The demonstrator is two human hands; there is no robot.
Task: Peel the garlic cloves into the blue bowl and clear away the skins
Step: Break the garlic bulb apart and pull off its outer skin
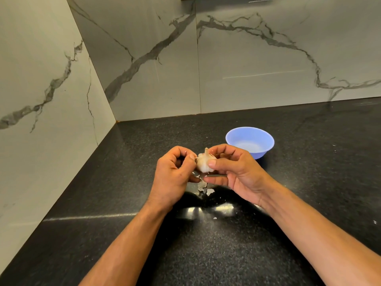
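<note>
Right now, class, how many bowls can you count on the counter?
1. The blue bowl sits on the black counter, beyond the right hand. None looks hidden behind the hands.

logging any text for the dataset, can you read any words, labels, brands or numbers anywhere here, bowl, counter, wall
None: no readable text in the head view.
blue bowl: plain, no print or mark showing.
black counter and marble wall tiles: only speckle and veining, no lettering.
garlic bulb, held in the left hand and right hand: no sticker or label.
</note>
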